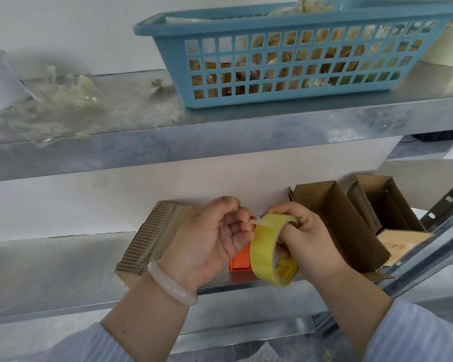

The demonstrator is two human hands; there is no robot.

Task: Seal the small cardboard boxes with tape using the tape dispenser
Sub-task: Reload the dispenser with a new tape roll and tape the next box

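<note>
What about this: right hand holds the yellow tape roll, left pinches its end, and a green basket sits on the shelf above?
The head view shows the basket is blue, not green. The right hand does hold the tape roll; the left hand pinches its end.

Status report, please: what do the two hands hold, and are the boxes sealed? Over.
Right hand grips tape roll; left hand pinches its free end. Cardboard boxes at right open, untaped. Orange item behind roll, mostly hidden.
</note>
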